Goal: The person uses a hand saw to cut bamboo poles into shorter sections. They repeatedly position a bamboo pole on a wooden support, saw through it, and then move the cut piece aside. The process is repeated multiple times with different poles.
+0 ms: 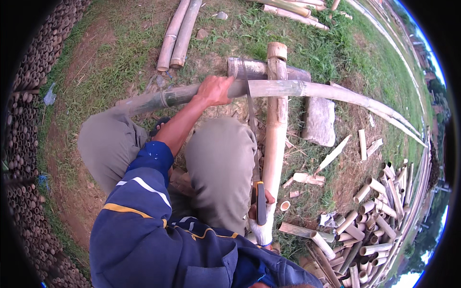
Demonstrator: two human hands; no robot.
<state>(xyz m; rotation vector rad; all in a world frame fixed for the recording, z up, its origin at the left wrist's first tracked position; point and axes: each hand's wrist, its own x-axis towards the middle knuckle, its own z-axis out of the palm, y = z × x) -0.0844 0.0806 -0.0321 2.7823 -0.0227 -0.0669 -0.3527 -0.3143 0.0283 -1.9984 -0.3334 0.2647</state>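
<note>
A long bamboo pole (281,88) lies across in front of me, left to right, over a thicker bamboo post (275,139). My left hand (214,91) is closed over the pole, just left of a handsaw (260,201). The saw's long thin blade crosses the pole next to the post; how deep it sits in the bamboo I cannot tell. Low in the view, my right hand (253,211) is wrapped round the black and yellow handle, its fingers partly hidden. A white knitted cuff shows at that wrist. My bent knees are under and beside the pole.
A short bamboo length (300,73) and a grey stone block (319,122) lie by the post. Cut bamboo pieces (377,225) are heaped at right. Two poles (178,36) lie on the grass ahead; stacked bamboo (24,120) lines the left. Offcuts (309,178) litter the ground.
</note>
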